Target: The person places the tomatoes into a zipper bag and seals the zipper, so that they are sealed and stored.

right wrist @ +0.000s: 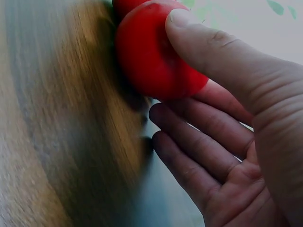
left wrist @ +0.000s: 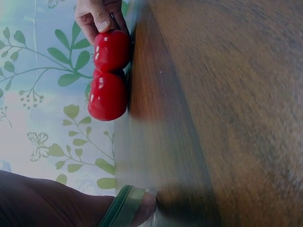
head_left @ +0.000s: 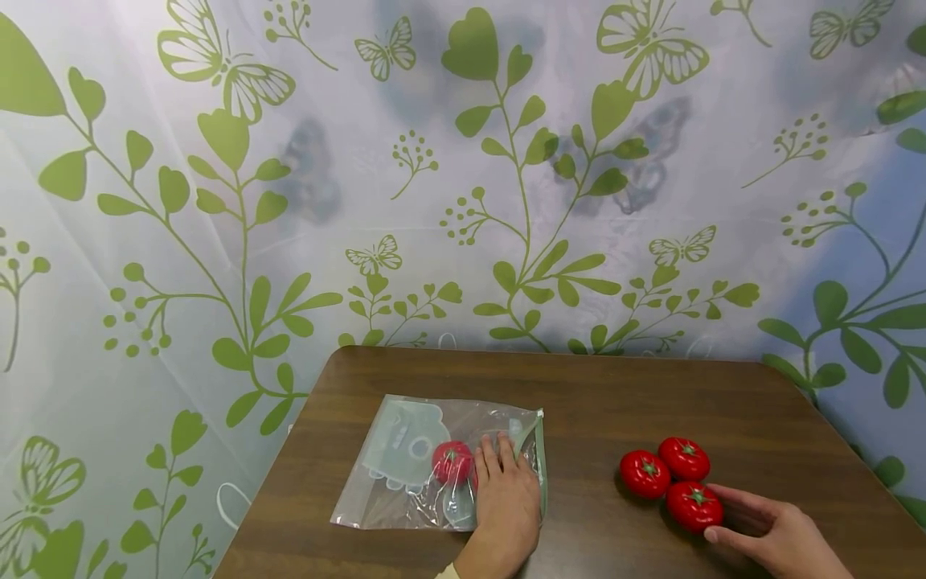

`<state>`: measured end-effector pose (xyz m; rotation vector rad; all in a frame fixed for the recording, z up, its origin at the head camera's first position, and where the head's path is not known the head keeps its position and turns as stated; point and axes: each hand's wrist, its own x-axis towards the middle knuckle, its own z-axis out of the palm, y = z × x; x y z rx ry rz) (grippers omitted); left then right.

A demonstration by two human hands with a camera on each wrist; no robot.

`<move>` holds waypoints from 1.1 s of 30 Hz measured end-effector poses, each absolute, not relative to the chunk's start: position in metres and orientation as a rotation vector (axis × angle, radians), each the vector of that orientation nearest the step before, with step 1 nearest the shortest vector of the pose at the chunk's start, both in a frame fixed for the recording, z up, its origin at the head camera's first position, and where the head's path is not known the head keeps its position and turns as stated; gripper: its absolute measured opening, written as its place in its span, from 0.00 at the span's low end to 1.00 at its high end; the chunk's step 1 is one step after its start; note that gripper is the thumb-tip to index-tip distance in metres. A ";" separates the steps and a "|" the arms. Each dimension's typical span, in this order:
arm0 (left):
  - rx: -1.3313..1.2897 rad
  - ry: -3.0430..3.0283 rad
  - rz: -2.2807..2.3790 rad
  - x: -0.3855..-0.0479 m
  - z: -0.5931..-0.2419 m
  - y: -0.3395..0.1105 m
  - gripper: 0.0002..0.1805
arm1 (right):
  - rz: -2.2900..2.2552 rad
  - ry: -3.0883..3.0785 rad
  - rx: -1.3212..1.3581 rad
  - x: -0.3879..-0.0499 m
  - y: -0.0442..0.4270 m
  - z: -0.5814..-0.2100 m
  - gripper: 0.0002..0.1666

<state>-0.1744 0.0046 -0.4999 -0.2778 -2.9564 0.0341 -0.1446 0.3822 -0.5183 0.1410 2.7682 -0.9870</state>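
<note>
A clear zip bag (head_left: pixel 358 490) with a green strip lies flat on the left side. Inside it a red tomato (head_left: pixel 452 462) shows, and more red peeks out beside the left hand (head_left: pixel 506 503). That hand rests on the bag near its green-edged end, fingers extended; in the left wrist view the green strip (left wrist: pixel 124 208) crosses its thumb. Three red tomatoes sit together on the right. The right hand (head_left: pixel 784 531) pinches the nearest tomato (head_left: pixel 694 507) between thumb and index finger; the right wrist view shows its thumb on this tomato (right wrist: pixel 151 52), other fingers extended.
Two more tomatoes, one at the left (head_left: pixel 645 474) and one at the back (head_left: pixel 683 459), touch or nearly touch the pinched one. All stand on a brown wooden table (head_left: pixel 579 386). A curtain (head_left: pixel 405 209) with green leaves and butterflies hangs behind the table's far edge.
</note>
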 end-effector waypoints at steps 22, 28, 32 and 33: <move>-0.263 -2.982 0.044 -0.175 -0.496 0.005 0.23 | -0.999 2.761 0.149 -0.139 0.382 -0.517 0.50; -0.263 -2.970 0.039 -0.175 -0.497 0.006 0.20 | -1.022 2.742 0.136 -0.135 0.382 -0.510 0.50; -0.265 -2.962 0.036 -0.174 -0.497 0.006 0.19 | -1.044 2.736 0.132 -0.134 0.377 -0.502 0.50; -0.266 -2.959 0.036 -0.174 -0.497 0.006 0.19 | -1.041 2.739 0.122 -0.134 0.376 -0.500 0.50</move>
